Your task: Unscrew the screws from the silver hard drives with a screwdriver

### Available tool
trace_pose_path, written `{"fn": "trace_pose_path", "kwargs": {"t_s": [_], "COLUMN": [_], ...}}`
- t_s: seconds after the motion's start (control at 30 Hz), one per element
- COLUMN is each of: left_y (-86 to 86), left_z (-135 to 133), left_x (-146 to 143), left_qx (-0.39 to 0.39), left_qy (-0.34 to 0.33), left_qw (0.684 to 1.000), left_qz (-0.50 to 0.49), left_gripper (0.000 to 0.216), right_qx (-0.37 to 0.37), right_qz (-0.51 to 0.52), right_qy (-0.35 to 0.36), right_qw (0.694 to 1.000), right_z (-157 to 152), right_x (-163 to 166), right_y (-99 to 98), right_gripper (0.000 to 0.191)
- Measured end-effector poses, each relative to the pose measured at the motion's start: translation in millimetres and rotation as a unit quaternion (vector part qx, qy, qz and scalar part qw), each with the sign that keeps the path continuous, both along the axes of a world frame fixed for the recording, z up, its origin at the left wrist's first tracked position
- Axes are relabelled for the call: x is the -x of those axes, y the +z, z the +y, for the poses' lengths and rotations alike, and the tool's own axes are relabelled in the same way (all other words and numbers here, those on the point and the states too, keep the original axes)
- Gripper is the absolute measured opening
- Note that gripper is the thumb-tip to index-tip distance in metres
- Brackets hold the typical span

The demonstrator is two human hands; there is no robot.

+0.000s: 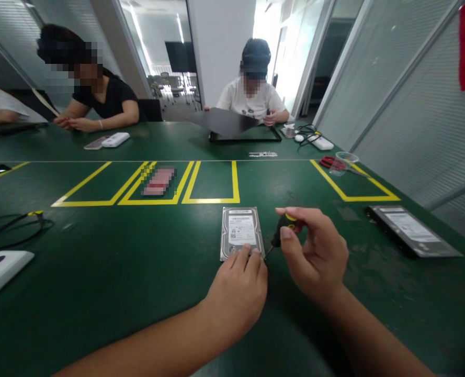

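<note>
A hard drive (239,228) with a white label lies flat on the green table in front of me. My left hand (240,285) holds it at its near edge, fingertips over the label's lower end; the thumb is hidden. Pinched between the fingers and thumb of my right hand (314,251) is a short screwdriver (282,229) with a black and yellow handle. Its shaft slants down to the left, and the tip meets the drive's near right corner. Whether it sits in a screw I cannot make out.
Another hard drive (408,230) lies at the right. Yellow tape (212,200) marks boxes across the table, one holding a blurred pink item (159,181). Red-handled scissors (332,162) and a clear plastic cup (338,165) stand back right. Opposite, a person (251,99) handles a dark panel (228,121).
</note>
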State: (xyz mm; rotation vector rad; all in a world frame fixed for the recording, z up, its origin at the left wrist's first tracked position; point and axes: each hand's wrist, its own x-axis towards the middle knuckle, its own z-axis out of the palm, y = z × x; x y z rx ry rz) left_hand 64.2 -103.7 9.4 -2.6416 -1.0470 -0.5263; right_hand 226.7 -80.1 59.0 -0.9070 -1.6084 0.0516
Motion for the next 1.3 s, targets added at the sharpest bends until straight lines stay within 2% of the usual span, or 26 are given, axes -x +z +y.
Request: {"fn": "trace_pose_path", "kwargs": {"t_s": [0.1,0.33,0.57,0.73,0.9,1.17,1.3], "left_y": [-0.7,-0.2,3.3,3.7,4.0,2.7,2.8], "left_z": [0,1,2,3,3,3,4], "left_x": [0,0,2,3,3,2,2], "left_qx": [0.002,0.004,0.031,0.045,0.052,0.052,0.051], "left_qy": [0.001,0.001,-0.001,0.002,-0.001,0.002,0.001], "left_qw": [1.0,1.0,0.999,0.999,0.998,0.998,0.998], "left_qz": [-0.002,-0.008,-0.022,-0.031,-0.032,-0.037,-0.038], "left_gripper": [0.035,0.034,0.034,0.033,0.032,0.034,0.033], "right_qx": [-0.002,-0.02,0.016,-0.02,-0.006,0.037,0.022], "right_qz": [-0.005,-0.037,-0.015,-0.023,-0.024,0.045,0.038], "right_qy": [0.016,-0.038,0.016,-0.025,-0.054,-0.01,-0.006], "right_qw": [1.0,0.998,1.0,0.999,0.998,0.998,0.999], "right_z": [1,5,2,4,2,2,3], "right_x": [-1,-6,-6,-4,-4,-1,0], "right_y": [0.2,4.1,3.2,5.7,4.0,-4.7,-2.3], "right_gripper": [0.041,0.037,0.039,0.037,0.038,0.039,0.038]}}
